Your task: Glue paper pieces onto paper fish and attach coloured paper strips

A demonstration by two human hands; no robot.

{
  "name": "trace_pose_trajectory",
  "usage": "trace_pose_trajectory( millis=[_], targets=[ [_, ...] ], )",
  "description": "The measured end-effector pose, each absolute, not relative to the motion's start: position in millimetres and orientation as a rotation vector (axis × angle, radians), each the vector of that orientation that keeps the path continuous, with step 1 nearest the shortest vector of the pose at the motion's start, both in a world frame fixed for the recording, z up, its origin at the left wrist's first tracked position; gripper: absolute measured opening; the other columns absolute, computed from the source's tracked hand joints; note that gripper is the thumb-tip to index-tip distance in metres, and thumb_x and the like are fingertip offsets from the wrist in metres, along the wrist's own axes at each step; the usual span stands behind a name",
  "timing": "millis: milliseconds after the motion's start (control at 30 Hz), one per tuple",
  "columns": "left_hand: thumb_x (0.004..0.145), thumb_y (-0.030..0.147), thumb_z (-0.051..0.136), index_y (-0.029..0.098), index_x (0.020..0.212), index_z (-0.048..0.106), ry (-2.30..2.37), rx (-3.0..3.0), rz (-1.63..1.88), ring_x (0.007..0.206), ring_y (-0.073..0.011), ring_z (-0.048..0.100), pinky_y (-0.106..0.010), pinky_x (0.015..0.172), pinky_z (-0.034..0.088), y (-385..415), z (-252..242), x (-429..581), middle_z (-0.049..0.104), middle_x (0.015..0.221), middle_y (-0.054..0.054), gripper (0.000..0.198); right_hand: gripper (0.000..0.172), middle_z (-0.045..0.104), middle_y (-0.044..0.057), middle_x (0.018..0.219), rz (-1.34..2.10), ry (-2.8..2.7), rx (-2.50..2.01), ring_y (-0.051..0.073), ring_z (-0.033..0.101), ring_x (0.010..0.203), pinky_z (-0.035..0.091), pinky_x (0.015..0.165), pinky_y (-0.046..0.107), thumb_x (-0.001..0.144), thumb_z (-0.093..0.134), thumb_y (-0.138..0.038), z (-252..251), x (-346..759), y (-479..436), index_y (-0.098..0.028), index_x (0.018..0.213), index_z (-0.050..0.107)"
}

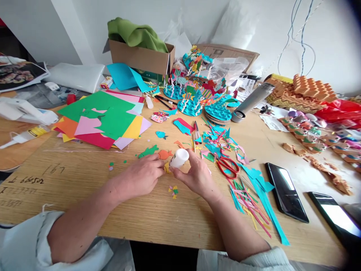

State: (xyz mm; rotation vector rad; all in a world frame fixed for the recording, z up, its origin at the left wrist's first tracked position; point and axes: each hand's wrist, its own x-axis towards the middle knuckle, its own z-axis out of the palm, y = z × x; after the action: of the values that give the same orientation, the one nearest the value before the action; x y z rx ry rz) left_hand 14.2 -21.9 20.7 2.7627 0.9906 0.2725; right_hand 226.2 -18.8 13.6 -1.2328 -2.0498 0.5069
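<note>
My right hand [194, 173] is wrapped round a small white glue bottle [179, 158], tipped with its base up and its lower end over a yellow paper fish [167, 168]. With its fingers drawn together, my left hand [145, 175] holds the edge of that fish against the table. Just beyond my left fingers lie an orange paper fish [165, 154] and a green one [148, 151]. A blue paper fish [161, 134] is farther off. Tiny paper scraps [173, 191] are scattered in front of my hands.
Coloured paper sheets [109, 113] are piled at left. Red-handled scissors [228, 167] lie among paper offcuts to the right, near two phones [286, 192]. Behind are blue decorated discs [190, 107], a steel flask [252, 101] and a cardboard box [138, 54].
</note>
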Motion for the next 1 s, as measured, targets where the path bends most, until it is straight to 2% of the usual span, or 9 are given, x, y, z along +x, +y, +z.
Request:
trace_pose_trajectory(
  millis=[133, 600, 767, 1000],
  targets=[
    [0.083, 0.003, 0.051, 0.02, 0.094, 0.073, 1.004, 2.718, 0.179, 0.103, -0.0226, 0.055, -0.039, 0.093, 0.047, -21.4, 20.8, 14.2, 0.07, 0.097, -0.005, 0.03, 0.02, 0.058, -0.001, 0.075, 0.448, -1.978, -1.3, 0.016, 0.056, 0.07, 0.044, 0.064, 0.027, 0.077, 0.067, -0.026, 11.9, 229.3, -17.4, -0.023, 0.082, 0.048],
    [0.084, 0.003, 0.048, 0.02, 0.095, 0.072, 1.022, 2.739, 0.188, 0.107, -0.0241, 0.055, -0.042, 0.098, 0.046, -21.2, 21.4, 15.1, 0.07, 0.099, -0.005, 0.031, 0.019, 0.059, -0.001, 0.079, 0.501, -2.027, -1.254, 0.016, 0.057, 0.071, 0.044, 0.065, 0.027, 0.079, 0.066, -0.027, 10.2, 228.4, -16.6, -0.023, 0.087, 0.049],
    [0.084, 0.002, 0.047, 0.019, 0.092, 0.072, 0.99, 2.726, 0.172, 0.104, -0.0228, 0.056, -0.04, 0.095, 0.047, -21.2, 22.0, 14.8, 0.07, 0.098, -0.005, 0.031, 0.021, 0.056, -0.001, 0.076, 0.408, -1.955, -1.308, 0.016, 0.056, 0.071, 0.042, 0.065, 0.028, 0.078, 0.067, -0.027, 10.7, 229.5, -15.6, -0.022, 0.083, 0.048],
    [0.083, 0.002, 0.049, 0.019, 0.092, 0.072, 1.001, 2.737, 0.201, 0.102, -0.023, 0.056, -0.04, 0.095, 0.047, -21.1, 20.0, 14.7, 0.069, 0.095, -0.005, 0.03, 0.02, 0.057, -0.001, 0.077, 0.446, -1.992, -1.255, 0.015, 0.055, 0.07, 0.042, 0.064, 0.026, 0.079, 0.067, -0.026, 8.3, 229.5, -14.4, -0.022, 0.084, 0.049]
  ],
)
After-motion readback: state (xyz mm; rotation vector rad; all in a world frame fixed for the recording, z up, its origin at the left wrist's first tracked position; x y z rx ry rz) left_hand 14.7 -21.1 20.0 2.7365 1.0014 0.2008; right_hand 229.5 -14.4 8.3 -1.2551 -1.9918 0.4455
